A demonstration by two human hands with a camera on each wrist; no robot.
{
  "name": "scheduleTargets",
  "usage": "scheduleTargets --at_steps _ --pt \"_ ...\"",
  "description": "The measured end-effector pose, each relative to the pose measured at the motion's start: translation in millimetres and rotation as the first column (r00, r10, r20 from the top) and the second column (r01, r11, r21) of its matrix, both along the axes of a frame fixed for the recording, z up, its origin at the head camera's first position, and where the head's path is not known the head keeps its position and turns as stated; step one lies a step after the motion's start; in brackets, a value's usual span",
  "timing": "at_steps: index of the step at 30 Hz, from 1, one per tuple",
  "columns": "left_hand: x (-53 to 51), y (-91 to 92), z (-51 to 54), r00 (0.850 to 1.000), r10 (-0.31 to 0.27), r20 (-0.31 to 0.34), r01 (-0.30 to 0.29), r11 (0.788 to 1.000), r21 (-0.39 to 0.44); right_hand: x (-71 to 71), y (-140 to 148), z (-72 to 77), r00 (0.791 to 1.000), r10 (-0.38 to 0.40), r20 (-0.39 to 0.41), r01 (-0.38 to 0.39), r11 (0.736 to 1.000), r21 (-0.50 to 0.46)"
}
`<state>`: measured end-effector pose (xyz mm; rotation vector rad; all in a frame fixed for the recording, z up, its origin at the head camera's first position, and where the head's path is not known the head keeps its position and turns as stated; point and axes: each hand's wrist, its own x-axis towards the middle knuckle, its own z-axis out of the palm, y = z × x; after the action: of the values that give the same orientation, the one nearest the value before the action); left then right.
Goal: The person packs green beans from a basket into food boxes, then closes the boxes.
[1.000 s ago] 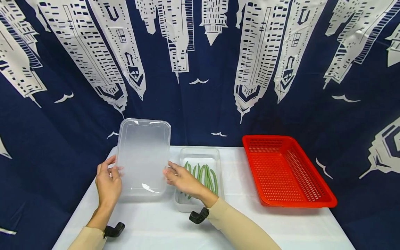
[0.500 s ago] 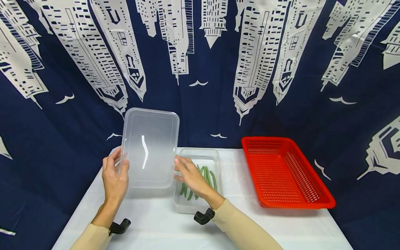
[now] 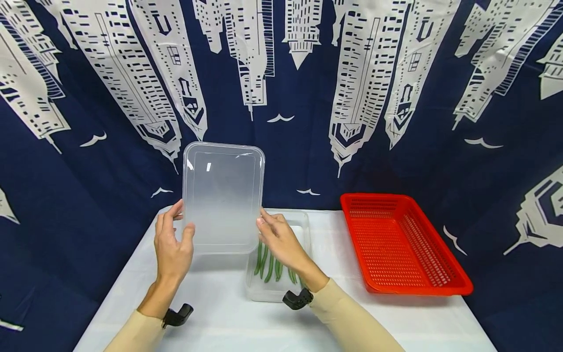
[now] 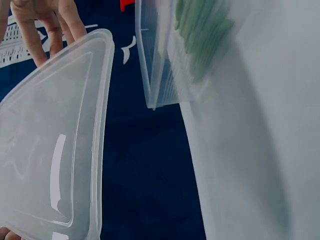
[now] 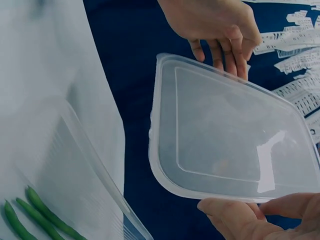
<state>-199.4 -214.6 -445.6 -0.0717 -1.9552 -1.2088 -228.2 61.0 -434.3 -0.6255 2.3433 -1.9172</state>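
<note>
A clear plastic lid [image 3: 223,200] is held up, tilted, above the table's left half. My left hand [image 3: 173,244] holds its left edge between thumb and fingers. On the opposite edge my right hand [image 3: 283,242] pinches it near the lower corner; the right wrist view shows these fingers [image 5: 230,215] at the rim. Below and to the right, a clear plastic container [image 3: 274,293] stands on the table with several green beans [image 3: 269,266] lying in it. The lid and right hand cover part of the container in the head view.
A red perforated plastic basket [image 3: 398,244] stands at the right of the table. The white tablecloth [image 3: 220,313] spreads beneath everything. A dark blue curtain [image 3: 294,161] with white building prints hangs behind the table's back edge.
Both hands have moved the lid up and to the right, and it now overlaps the container's left side in the head view. The container and basket have stayed in place.
</note>
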Motion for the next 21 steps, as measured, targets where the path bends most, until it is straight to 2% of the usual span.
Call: scheduleTargets --at_steps 4,6,11,13,21 --pt "-0.1 4.3 2.4 1.000 0.000 0.019 0.001 1.000 -0.026 -2.2 8 1.9 1.000 0.006 0.015 -0.005 1.000 -0.011" --pt "-0.5 5.8 3.1 1.000 -0.008 0.019 0.009 0.999 -0.032 -2.8 12 2.9 1.000 -0.006 -0.022 0.007 1.000 0.018" --pt "-1.5 9.4 5.4 0.998 -0.056 0.005 0.056 0.998 -0.033 -5.1 22 8.6 0.998 -0.017 -0.058 0.019 0.999 0.045" --pt "-2.0 11.5 5.8 0.997 -0.077 0.008 0.078 0.996 -0.032 -6.4 27 10.8 0.999 -0.015 -0.040 0.017 0.999 0.036" --pt "-2.3 21.2 5.3 0.986 -0.145 0.086 0.144 0.989 0.011 -9.8 43 15.1 0.999 -0.038 -0.034 0.039 0.998 0.042"
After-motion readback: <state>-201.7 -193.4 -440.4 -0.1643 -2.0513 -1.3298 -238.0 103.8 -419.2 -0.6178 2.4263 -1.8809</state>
